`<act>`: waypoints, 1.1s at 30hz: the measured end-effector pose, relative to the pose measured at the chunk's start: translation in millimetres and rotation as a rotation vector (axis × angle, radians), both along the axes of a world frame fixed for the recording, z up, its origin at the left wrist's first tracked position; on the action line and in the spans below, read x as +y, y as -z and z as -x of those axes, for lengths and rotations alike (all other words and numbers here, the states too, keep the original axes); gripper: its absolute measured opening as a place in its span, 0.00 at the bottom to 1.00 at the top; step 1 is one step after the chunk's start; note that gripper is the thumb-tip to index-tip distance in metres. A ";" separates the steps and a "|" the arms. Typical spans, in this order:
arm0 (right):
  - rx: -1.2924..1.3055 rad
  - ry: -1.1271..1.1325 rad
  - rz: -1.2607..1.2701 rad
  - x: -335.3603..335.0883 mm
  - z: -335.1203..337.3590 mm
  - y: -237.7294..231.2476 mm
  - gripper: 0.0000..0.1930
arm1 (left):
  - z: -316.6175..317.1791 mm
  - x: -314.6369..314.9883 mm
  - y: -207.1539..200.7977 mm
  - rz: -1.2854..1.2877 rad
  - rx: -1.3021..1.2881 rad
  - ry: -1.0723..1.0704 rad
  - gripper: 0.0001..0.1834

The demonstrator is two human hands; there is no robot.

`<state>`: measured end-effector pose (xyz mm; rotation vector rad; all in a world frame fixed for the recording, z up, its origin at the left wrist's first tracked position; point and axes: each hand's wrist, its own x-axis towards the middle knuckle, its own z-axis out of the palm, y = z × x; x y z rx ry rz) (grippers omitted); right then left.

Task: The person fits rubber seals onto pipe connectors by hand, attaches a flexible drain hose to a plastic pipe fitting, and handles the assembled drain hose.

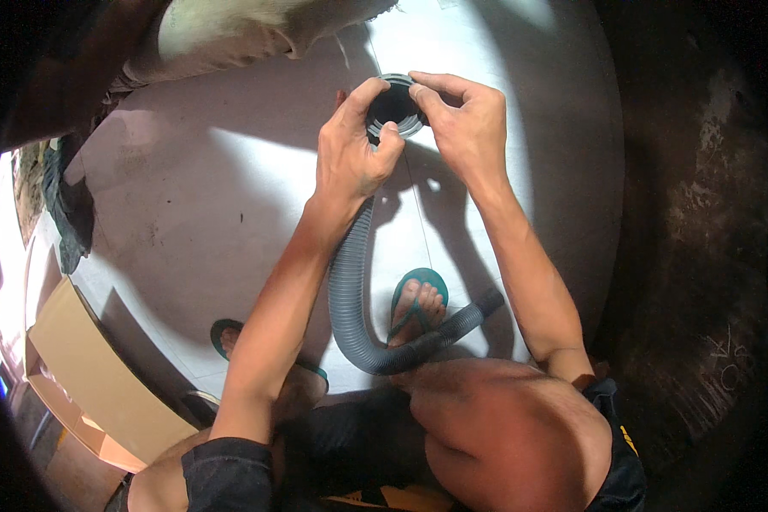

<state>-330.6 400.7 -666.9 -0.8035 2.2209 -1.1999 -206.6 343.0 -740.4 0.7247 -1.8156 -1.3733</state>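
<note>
A dark grey ring-shaped fitting with a ridged rim is held up in front of me, its round opening facing me. My left hand grips its left side, with the thumb on the near rim. On the right side, my right hand pinches the upper rim between thumb and fingers. A grey corrugated hose runs down from behind my left wrist, curves below and ends at the right near my knee. Whether the hose is joined to the fitting is hidden by my left hand.
A cardboard box with raised flaps stands at lower left. Pale cloth hangs over the upper left, and dark cloth lies at the left. Light tiles cover the floor. My feet in green flip-flops are below. A dark, scuffed surface rises at right.
</note>
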 end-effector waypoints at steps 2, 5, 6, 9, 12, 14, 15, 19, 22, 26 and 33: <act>-0.006 -0.019 0.048 -1.1 6.5 5.4 0.12 | -0.5 -0.5 1.3 0.034 -0.018 0.016 0.25; -0.033 -0.028 0.064 -2.5 5.7 3.2 0.12 | -1.1 -0.2 2.8 0.084 -0.033 0.025 0.25; -0.052 -0.018 0.030 -3.9 4.2 0.5 0.12 | -1.3 -0.2 3.2 0.098 -0.029 0.018 0.25; -0.143 0.003 -0.007 -5.6 2.3 -5.7 0.12 | -2.9 -1.3 2.9 0.115 -0.027 0.026 0.25; -0.073 0.009 0.049 -5.1 -0.4 -4.7 0.12 | -3.7 1.4 -3.6 0.027 -0.048 0.047 0.25; -0.077 0.020 0.053 -5.2 1.1 -1.3 0.12 | -0.5 3.1 -4.5 0.000 -0.032 0.034 0.24; -0.082 0.029 0.058 -5.7 1.3 0.0 0.12 | 0.2 3.1 -4.8 -0.025 -0.018 0.019 0.24; -0.151 0.032 0.039 -4.0 4.9 1.8 0.12 | 0.5 1.2 -2.0 0.069 -0.036 0.035 0.25; -0.209 0.038 0.051 -3.4 5.4 3.5 0.13 | 0.4 1.2 -4.5 0.066 -0.026 0.030 0.25; -0.083 0.035 0.068 -1.5 0.7 1.4 0.12 | 0.5 3.2 -7.6 0.067 -0.030 0.043 0.24; -0.137 0.018 0.043 -5.2 2.9 -2.8 0.12 | -2.7 -0.9 -5.7 0.055 -0.024 0.074 0.23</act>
